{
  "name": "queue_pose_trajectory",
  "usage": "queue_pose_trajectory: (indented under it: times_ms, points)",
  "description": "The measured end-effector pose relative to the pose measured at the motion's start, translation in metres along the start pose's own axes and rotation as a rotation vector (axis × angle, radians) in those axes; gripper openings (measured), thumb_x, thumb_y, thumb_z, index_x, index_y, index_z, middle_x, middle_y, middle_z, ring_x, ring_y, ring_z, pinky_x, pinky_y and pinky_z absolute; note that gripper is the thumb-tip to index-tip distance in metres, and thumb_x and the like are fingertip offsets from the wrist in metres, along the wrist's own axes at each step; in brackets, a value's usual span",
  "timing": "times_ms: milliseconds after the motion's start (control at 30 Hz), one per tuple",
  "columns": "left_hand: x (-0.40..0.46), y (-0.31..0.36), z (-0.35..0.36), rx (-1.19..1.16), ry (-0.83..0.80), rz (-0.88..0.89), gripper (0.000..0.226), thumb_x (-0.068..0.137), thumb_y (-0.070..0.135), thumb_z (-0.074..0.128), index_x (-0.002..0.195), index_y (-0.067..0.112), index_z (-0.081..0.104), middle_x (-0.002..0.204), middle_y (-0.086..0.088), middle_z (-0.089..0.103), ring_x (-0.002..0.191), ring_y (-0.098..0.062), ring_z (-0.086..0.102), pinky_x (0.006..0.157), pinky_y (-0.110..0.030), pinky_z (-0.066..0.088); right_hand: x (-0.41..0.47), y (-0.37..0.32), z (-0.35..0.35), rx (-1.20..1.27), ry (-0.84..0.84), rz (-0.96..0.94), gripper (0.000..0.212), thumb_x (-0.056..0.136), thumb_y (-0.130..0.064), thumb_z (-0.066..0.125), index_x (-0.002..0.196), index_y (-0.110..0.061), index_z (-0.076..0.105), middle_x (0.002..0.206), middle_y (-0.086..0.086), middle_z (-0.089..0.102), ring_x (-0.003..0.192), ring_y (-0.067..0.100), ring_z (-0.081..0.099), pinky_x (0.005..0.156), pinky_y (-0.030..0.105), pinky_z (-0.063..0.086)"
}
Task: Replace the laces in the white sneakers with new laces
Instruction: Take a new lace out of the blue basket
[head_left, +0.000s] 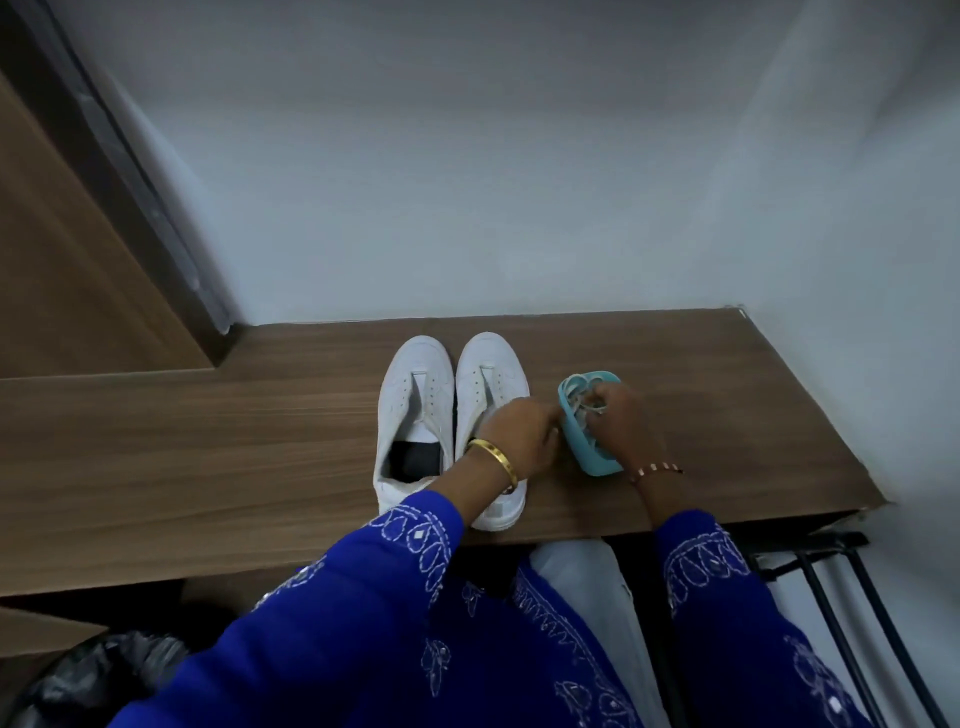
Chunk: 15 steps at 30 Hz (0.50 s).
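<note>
Hands at the box of laces

Two sneakers (452, 415) stand unlaced on the table (208, 441). Right hand (621, 415) pinches laces (582, 402) inside the box (597, 457); left hand (524, 431) grips its rim.

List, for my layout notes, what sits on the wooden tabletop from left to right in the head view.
Left white sneaker → right white sneaker → left hand → teal container of laces, with the right hand reaching into it.
</note>
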<state>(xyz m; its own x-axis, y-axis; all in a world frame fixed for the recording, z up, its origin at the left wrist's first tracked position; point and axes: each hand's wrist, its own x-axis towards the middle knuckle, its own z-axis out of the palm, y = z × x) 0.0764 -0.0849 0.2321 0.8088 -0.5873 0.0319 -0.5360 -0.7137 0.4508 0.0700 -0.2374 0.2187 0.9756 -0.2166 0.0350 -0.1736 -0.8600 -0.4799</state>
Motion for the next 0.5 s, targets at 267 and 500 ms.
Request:
queue_pose_trajectory:
  times_ms: [267,500]
  points:
    - [0.034,0.023,0.032,0.342,-0.292,-0.025,0.052,0.098,0.023,0.037,0.144,0.006,0.023,0.152,-0.013,0.024,0.141,-0.028,0.019,0.116,-0.042,0.003,0.02,0.035,0.011,-0.124,-0.169,-0.037,0.035,0.085,-0.017,0.062,0.118,-0.005,0.058,0.117,0.014,0.062,0.106,0.027,0.059,0.085,0.03,0.045]
    - [0.034,0.021,0.03,0.309,-0.264,0.011,0.05,0.095,0.024,0.04,0.141,0.006,0.03,0.148,-0.013,0.031,0.136,-0.028,0.028,0.115,-0.043,0.006,0.02,0.036,0.005,-0.193,-0.141,-0.02,0.022,0.091,-0.011,0.05,0.104,-0.001,0.064,0.103,0.018,0.066,0.094,0.029,0.06,0.071,0.029,0.041]
